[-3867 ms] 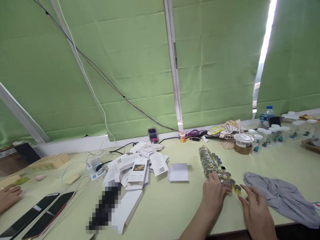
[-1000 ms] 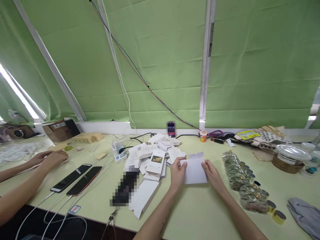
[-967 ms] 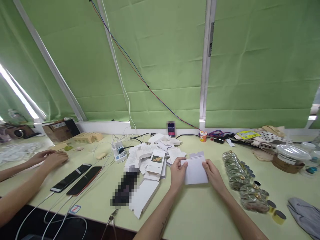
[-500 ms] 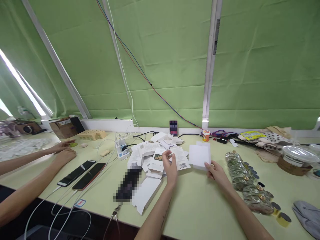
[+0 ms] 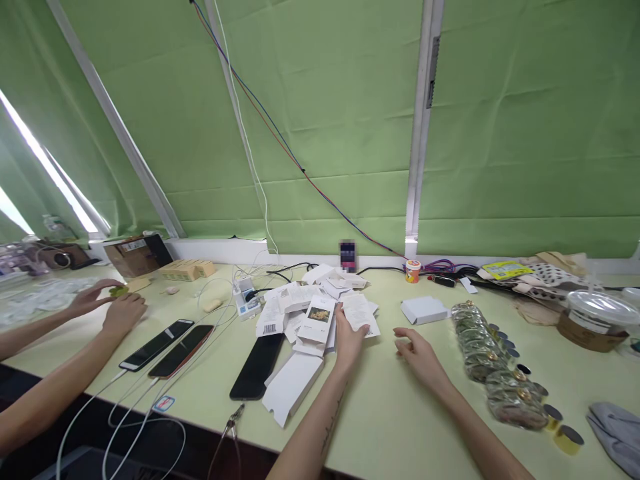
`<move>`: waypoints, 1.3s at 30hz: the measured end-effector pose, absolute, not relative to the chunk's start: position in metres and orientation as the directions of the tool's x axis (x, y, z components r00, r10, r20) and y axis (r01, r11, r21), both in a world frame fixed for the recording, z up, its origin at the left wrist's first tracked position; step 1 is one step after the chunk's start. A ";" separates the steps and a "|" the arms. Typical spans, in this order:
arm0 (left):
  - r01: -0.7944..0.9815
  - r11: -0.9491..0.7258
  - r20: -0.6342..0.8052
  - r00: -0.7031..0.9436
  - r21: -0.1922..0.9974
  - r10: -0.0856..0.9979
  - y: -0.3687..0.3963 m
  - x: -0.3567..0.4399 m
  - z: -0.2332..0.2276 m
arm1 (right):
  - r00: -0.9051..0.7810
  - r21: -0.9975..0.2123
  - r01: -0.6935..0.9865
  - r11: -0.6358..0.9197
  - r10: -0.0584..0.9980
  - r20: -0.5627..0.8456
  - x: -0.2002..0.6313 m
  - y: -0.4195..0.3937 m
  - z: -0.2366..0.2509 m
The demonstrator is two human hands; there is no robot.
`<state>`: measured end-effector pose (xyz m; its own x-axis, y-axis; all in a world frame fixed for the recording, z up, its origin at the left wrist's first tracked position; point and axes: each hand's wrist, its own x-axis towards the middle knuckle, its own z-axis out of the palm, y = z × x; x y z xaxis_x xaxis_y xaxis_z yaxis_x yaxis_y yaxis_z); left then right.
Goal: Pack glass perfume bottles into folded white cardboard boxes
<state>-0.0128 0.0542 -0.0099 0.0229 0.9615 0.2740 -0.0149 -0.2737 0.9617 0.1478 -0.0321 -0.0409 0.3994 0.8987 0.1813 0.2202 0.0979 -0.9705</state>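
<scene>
At the far left, a co-worker's hands (image 5: 107, 303) are laid on the table (image 5: 400, 427), well apart from the work. Two phones (image 5: 170, 340) are seen on charge next, and a black phone (image 5: 257, 365) lies by a pile of flat cartons (image 5: 300, 307).

The left hand (image 5: 350, 337) is set on the right edge of that pile, its fingers curled over one printed carton (image 5: 361, 313) with a barcode. Whether the carton is pinched or only touched cannot be told. The step in hand is judged to be the picking of a single flat carton from the pile.

The right hand (image 5: 417, 347) is held just above the table with nothing in it, fingers loosely spread. Beyond it, a folded white box (image 5: 425, 309) rests on the table, apart from both hands. A row of wrapped jars (image 5: 480, 347) lies further right, untouched.

For the carton to be lifted cleanly, it would have to be parted from the sheets under it, and a firm pinch on its free edge would be needed. The free right hand is well placed to steady the pile or take the other edge.
</scene>
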 end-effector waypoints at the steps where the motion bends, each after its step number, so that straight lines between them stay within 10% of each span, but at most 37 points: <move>1: -0.021 -0.262 0.263 0.039 0.965 0.964 0.056 -0.013 -0.011 | 0.389 -0.974 0.208 0.092 0.906 0.168 0.145 -0.033 -0.041; 18: -0.325 -0.061 0.206 0.434 0.944 0.877 0.047 0.002 -0.016 | 0.519 -0.998 0.005 0.067 0.853 0.060 0.144 -0.020 -0.041; 31: -0.173 0.083 -0.008 0.391 0.981 0.920 0.041 -0.001 -0.010 | 0.466 -0.979 -0.201 0.044 0.883 -0.056 0.148 -0.022 -0.044; 39: -0.165 -0.052 0.125 0.473 0.985 0.872 0.038 0.000 -0.009 | 0.306 -0.980 -0.165 0.115 0.950 0.060 0.135 -0.027 -0.034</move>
